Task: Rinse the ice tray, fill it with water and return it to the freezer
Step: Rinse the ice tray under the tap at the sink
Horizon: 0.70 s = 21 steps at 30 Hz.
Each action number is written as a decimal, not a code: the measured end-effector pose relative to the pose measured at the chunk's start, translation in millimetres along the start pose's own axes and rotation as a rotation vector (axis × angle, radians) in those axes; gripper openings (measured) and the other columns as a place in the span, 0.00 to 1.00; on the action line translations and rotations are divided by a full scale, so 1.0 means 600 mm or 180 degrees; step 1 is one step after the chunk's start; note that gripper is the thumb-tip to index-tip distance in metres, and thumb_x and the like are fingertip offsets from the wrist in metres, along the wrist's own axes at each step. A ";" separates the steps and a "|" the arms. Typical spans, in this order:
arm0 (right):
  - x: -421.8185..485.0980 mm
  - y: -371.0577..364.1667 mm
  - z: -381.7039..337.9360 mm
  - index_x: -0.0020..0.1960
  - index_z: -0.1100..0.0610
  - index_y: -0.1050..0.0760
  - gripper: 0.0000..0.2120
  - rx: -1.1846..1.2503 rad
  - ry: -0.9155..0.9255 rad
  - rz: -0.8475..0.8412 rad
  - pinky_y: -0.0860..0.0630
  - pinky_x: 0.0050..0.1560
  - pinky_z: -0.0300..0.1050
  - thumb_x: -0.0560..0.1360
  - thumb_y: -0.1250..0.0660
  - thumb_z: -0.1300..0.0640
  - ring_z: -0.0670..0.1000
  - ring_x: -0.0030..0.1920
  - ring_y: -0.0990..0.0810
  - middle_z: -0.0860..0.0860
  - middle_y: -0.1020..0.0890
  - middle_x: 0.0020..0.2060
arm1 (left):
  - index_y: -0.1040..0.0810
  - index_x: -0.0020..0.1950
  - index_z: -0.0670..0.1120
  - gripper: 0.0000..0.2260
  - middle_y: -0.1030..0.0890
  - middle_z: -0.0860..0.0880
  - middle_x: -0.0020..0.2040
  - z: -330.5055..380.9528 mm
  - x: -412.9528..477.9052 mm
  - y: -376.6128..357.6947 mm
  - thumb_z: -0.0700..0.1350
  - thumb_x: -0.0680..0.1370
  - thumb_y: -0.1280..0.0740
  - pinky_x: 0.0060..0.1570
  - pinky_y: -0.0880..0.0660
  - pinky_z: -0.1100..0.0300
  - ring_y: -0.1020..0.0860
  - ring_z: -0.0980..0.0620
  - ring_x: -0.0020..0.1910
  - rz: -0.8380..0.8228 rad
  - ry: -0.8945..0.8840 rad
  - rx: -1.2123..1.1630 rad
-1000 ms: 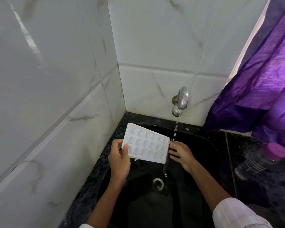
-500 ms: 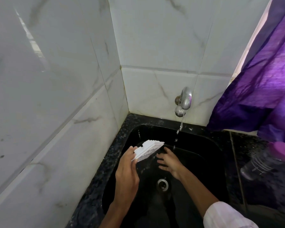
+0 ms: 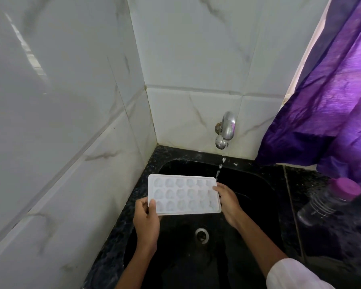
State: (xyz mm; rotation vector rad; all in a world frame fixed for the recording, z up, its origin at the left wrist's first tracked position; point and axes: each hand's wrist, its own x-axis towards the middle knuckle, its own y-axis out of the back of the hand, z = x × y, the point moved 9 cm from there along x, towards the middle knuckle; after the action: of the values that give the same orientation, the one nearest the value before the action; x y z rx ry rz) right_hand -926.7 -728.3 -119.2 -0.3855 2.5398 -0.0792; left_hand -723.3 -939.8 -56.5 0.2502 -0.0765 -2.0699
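A white ice tray (image 3: 183,195) with three rows of cups is held flat, cups up, over the left part of the black sink (image 3: 250,184). My left hand (image 3: 147,220) grips its near left corner, thumb on top. My right hand (image 3: 228,202) holds the right end, thumb on the rim. A chrome tap (image 3: 225,130) on the back wall runs a thin stream of water (image 3: 218,172) that falls just past the tray's far right corner.
White marbled tiles close the left and back sides. A purple curtain (image 3: 329,97) hangs at the right. A clear bottle with a purple cap (image 3: 329,203) lies on the black counter right of the sink. The drain (image 3: 202,235) sits in the sink floor.
The tray was tipped on edge in my left hand half a second ago; now it lies flat with cups up, and my right hand has taken hold of its right end.
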 end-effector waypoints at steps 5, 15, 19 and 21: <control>0.002 0.031 -0.043 0.52 0.55 0.16 0.11 -0.0394 0.0137 0.0183 0.17 0.50 0.56 0.78 0.36 0.54 0.57 0.47 0.14 0.56 0.13 0.47 | 0.27 0.59 0.40 0.07 0.18 0.45 0.54 -0.017 0.004 -0.038 0.41 0.84 0.39 0.46 0.19 0.57 0.17 0.50 0.51 -0.0170 0.0477 -0.0482; 0.013 0.051 -0.093 0.48 0.57 0.18 0.07 -0.0777 0.0211 0.0525 0.17 0.48 0.53 0.78 0.32 0.54 0.56 0.47 0.15 0.55 0.15 0.46 | 0.28 0.60 0.39 0.07 0.19 0.42 0.56 -0.018 0.005 -0.081 0.41 0.84 0.39 0.44 0.19 0.56 0.17 0.46 0.53 -0.0365 0.0726 -0.0747; 0.016 0.056 -0.093 0.46 0.56 0.19 0.08 -0.0918 0.0124 0.0641 0.18 0.53 0.55 0.76 0.31 0.52 0.56 0.48 0.16 0.54 0.16 0.46 | 0.27 0.58 0.41 0.05 0.17 0.44 0.54 -0.006 -0.001 -0.084 0.41 0.84 0.39 0.47 0.18 0.56 0.16 0.48 0.52 -0.0498 0.0554 -0.0615; 0.015 0.057 -0.090 0.43 0.54 0.21 0.06 -0.0887 0.0005 0.0690 0.19 0.54 0.54 0.76 0.32 0.53 0.56 0.48 0.17 0.54 0.17 0.46 | 0.27 0.58 0.43 0.05 0.16 0.46 0.53 0.002 -0.005 -0.085 0.41 0.84 0.39 0.47 0.18 0.57 0.15 0.51 0.51 -0.0586 0.0410 -0.0542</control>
State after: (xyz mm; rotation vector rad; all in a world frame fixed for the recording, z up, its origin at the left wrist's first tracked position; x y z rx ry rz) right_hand -971.7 -699.3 -83.5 -0.2124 2.5821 0.3591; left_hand -766.0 -912.2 -62.7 0.2937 0.2074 -2.2222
